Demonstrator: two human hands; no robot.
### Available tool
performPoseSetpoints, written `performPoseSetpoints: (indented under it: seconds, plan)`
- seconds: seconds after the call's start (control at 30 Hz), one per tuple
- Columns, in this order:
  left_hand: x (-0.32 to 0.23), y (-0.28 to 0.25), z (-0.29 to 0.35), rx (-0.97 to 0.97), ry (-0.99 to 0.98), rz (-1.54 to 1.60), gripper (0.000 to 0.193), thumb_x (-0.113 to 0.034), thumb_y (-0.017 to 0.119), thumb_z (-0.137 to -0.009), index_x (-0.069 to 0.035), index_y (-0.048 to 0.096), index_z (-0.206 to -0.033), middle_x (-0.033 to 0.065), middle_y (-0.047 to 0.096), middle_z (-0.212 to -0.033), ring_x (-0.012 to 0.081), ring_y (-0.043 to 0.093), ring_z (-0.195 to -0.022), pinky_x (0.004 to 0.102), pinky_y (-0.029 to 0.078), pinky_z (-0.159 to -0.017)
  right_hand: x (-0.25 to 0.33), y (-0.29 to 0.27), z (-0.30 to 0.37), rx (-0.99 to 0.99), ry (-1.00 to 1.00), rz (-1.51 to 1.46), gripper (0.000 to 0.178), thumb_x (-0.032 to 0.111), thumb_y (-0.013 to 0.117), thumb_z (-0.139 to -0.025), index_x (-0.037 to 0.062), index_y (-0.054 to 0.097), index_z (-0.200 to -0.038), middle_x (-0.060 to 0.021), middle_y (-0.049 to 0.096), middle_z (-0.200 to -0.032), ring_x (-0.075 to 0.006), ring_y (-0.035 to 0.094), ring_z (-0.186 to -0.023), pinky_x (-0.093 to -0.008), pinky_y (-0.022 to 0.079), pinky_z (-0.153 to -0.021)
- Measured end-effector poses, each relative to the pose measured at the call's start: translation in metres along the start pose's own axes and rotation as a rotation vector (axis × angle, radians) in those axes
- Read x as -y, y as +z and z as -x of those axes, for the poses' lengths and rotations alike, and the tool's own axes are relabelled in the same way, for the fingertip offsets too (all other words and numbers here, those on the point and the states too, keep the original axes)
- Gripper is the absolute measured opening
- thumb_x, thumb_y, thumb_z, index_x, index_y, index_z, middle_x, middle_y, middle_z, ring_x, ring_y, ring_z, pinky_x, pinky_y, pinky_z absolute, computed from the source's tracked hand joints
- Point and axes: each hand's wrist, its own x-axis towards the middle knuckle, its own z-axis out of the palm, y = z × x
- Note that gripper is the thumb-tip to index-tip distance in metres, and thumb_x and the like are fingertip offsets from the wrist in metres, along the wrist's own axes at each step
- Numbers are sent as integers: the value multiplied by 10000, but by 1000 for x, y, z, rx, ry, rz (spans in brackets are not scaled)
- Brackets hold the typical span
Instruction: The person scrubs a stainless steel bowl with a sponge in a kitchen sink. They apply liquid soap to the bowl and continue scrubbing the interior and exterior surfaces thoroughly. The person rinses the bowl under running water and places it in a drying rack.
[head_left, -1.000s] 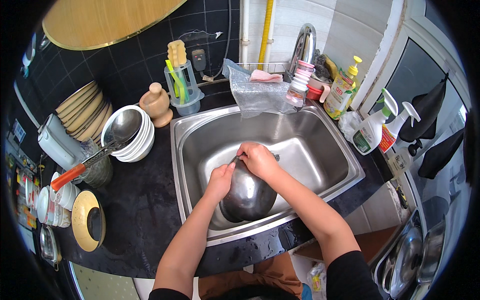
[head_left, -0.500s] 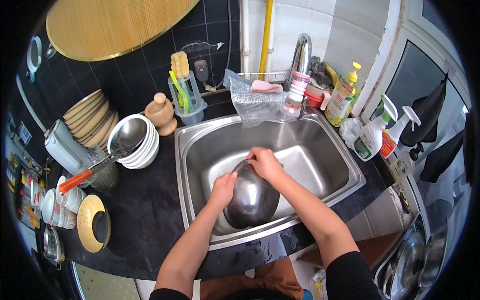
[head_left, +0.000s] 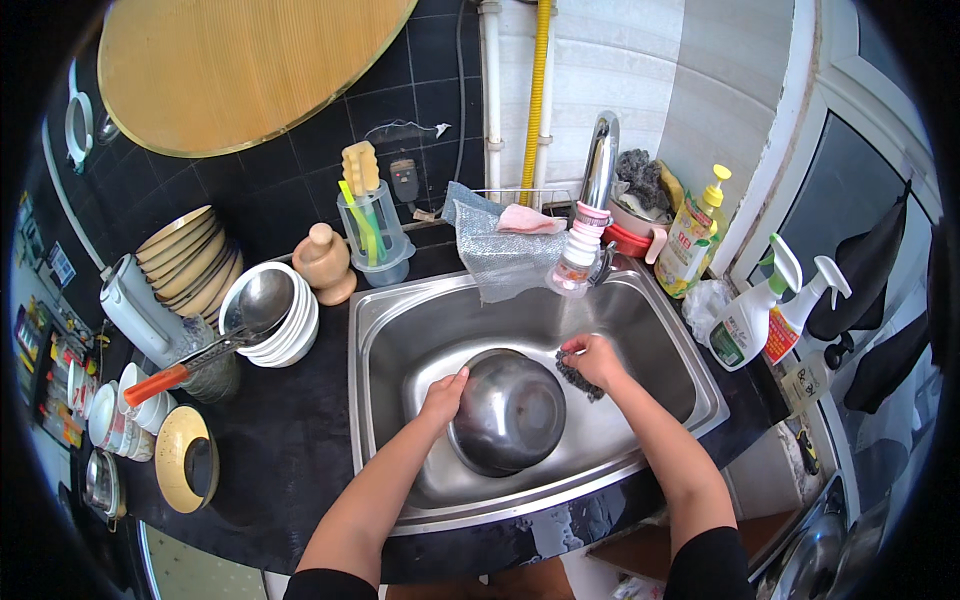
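Note:
A dark steel bowl (head_left: 508,412) is in the sink (head_left: 640,390), tilted with its rounded outside and base toward me. My left hand (head_left: 443,398) grips its left edge, thumb up on the metal and the other fingers partly hidden. Just right of the bowl, apart from it, my right hand (head_left: 592,361) pinches a dark grey steel-wool scourer (head_left: 577,377) that hangs below the fingertips. Over the sink's back edge stands the faucet (head_left: 600,170) with a pink and white spout attachment; I see no water running from it.
Stacked white bowls (head_left: 285,335) with a metal ladle (head_left: 262,305), a wooden mortar (head_left: 325,265) and a utensil holder (head_left: 375,245) stand left of and behind the sink. A yellow bowl (head_left: 172,470) sits nearer. Right of the sink are a soap bottle (head_left: 685,245) and spray bottles (head_left: 745,325).
My right hand has left the bowl's top edge and moved right, where the scourer now shows in its fingers. The bowl has turned more base-up, still held by my left hand.

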Motion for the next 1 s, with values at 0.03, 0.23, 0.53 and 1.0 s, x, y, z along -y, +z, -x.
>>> performPoseSetpoints:
  seconds: [0.03,0.23,0.53,1.0]
  plan:
    - [1,2,-7,23,6,-37,475,-437,508,-891,9,627,-1003,54,631,-876,136,549,-789,271,439,-751,-4,-1,0,9,-22,23,213,72,703,-706,28,647,-907,-104,655,-870,-191,616,-774,-298,477,-741]
    - [29,-6,-46,61,33,-418,548,-508,482,-867,-2,638,-1007,143,644,-921,208,592,-856,317,441,-798,-27,4,0,55,93,-123,209,73,696,-728,28,646,-926,-92,653,-841,-170,607,-755,-295,479,-730]
    - [54,6,-58,143,35,-455,645,-565,433,-853,13,585,-1094,225,594,-1065,317,556,-1035,361,415,-893,-35,24,7,185,112,30,232,115,660,-753,45,646,-973,-134,656,-923,-236,623,-870,-315,472,-810]
    - [64,0,-47,-2,-306,-518,868,-667,385,-808,107,454,-1195,280,507,-1177,362,495,-1117,373,411,-929,-50,37,1,522,149,50,361,5,557,-739,60,620,-1090,-112,648,-945,-195,605,-840,-293,474,-768]
